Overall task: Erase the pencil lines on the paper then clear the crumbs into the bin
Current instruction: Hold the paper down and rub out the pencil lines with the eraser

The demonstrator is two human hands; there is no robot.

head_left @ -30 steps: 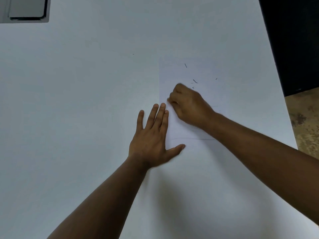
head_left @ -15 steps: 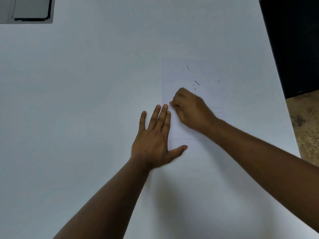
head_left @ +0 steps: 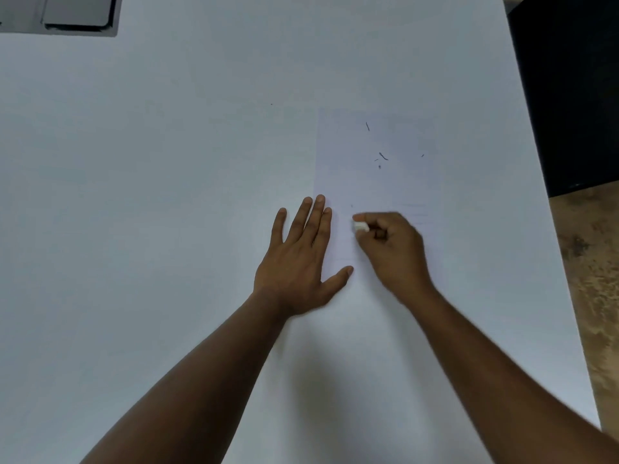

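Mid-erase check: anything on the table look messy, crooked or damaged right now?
Only the expected mess: dark eraser crumbs lie scattered on the far half of the paper, one speck on the table beyond its left edge. The paper lies flat under the left hand; the right hand pinches the eraser.

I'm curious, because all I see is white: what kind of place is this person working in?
Probably a desk or worktable indoors, though I can't tell which room. A big plain white table holds a sheet of paper, a grey tray-like thing sits at its far corner, and a mottled brown floor shows beside it.
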